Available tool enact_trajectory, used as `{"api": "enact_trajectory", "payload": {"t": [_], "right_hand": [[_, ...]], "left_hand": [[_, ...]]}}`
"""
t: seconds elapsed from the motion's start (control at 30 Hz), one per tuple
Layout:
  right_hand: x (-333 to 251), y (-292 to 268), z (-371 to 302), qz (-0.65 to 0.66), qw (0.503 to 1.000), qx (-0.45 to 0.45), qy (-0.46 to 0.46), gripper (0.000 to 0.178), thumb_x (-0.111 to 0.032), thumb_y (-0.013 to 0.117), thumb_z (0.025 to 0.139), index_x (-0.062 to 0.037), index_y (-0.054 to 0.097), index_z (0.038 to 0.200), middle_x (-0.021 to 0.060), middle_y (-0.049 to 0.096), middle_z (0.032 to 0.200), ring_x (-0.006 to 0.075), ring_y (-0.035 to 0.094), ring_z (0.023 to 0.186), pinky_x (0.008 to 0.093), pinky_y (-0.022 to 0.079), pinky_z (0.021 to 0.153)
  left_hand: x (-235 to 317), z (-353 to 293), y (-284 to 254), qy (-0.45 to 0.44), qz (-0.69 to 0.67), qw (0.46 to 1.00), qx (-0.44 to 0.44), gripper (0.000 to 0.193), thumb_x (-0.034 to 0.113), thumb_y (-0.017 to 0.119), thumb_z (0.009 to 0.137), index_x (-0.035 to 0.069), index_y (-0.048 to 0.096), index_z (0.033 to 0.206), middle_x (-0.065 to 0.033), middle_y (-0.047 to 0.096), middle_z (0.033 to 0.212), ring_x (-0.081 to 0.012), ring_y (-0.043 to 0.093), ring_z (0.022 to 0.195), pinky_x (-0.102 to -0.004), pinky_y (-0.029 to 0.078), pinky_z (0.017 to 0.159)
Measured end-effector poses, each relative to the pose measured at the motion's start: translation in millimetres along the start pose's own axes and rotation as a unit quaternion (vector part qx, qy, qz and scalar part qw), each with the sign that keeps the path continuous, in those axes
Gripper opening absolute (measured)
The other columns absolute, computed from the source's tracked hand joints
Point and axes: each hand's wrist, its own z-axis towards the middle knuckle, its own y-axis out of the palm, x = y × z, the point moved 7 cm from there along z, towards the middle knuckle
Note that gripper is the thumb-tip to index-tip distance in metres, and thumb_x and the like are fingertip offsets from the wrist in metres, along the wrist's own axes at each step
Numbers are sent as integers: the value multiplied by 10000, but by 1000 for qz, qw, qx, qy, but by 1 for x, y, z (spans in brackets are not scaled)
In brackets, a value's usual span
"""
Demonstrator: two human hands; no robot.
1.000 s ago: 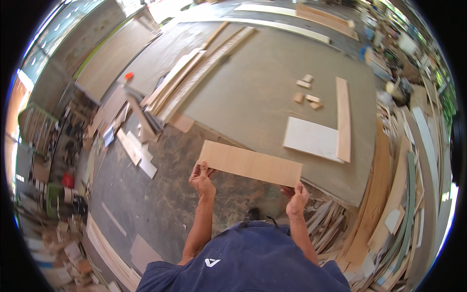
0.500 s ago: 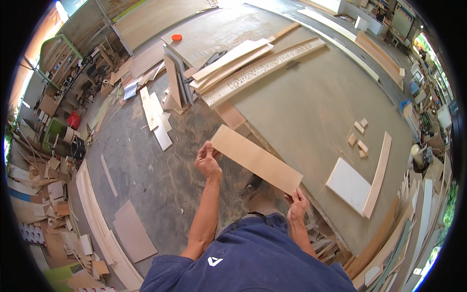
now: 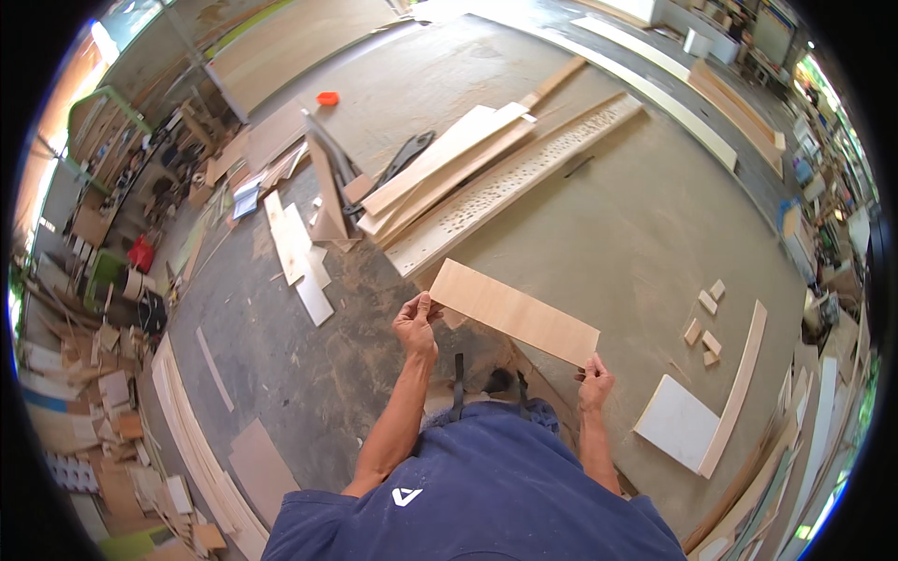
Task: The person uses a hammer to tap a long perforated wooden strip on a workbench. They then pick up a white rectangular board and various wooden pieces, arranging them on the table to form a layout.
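A flat, rectangular light-brown wooden board (image 3: 516, 311) is held up in front of me, its left end farther away than its right. My left hand (image 3: 416, 323) pinches the left end between thumb and fingers. At the near right corner my right hand (image 3: 594, 381) grips the other end. Beneath and beyond the board spreads a large dusty worktable (image 3: 617, 234). Nearest on the table to my right hand are a white square panel (image 3: 675, 423) and a narrow wooden strip (image 3: 737, 393) lying against its edge.
Several small wooden blocks (image 3: 703, 329) lie on the table's right side. Farther off rest stacked planks (image 3: 449, 164), a perforated board (image 3: 514, 187), a black tool (image 3: 409, 154) and an orange object (image 3: 327, 98). Loose boards (image 3: 297, 252) and long strips (image 3: 196, 439) lie on the floor at left.
Both hands have shifted right and slightly toward me with the board, which looks narrower now and lies more over the table. The whole view has tilted, so the table items appear lower.
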Motion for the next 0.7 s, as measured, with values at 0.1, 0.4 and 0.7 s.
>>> {"api": "enact_trajectory", "payload": {"t": [0.1, 0.4, 0.7], "right_hand": [[7, -4, 0, -94, 994, 54, -17, 322, -125, 646, 1023, 63, 682, 1282, 94, 715, 1058, 120, 627, 688, 281, 567, 577], [-2, 6, -26, -191, 967, 166, -5, 378, -166, 722, 933, 21, 698, 1261, 162, 651, 1012, 309, 656, 903, 398, 538, 842], [-42, 46, -30, -292, 927, 227, -65, 839, -481, 822, 819, 51, 552, 1408, 186, 531, 1202, 368, 516, 1188, 464, 440, 1027]], "left_hand": [[-18, 21, 24, 4, 41, 999, -22, 147, 123, 745, 969, -13, 711, 1012, -109, 763, 902, -185, 735, 740, -305, 610, 642], [-90, 88, 96, -90, 149, 982, -71, 141, 102, 709, 988, -29, 695, 1039, -128, 756, 946, -204, 747, 784, -301, 614, 644], [-123, 118, 135, -208, 123, 967, -87, 118, 55, 703, 976, -11, 699, 1075, -83, 756, 921, -184, 742, 773, -262, 557, 630]]}}
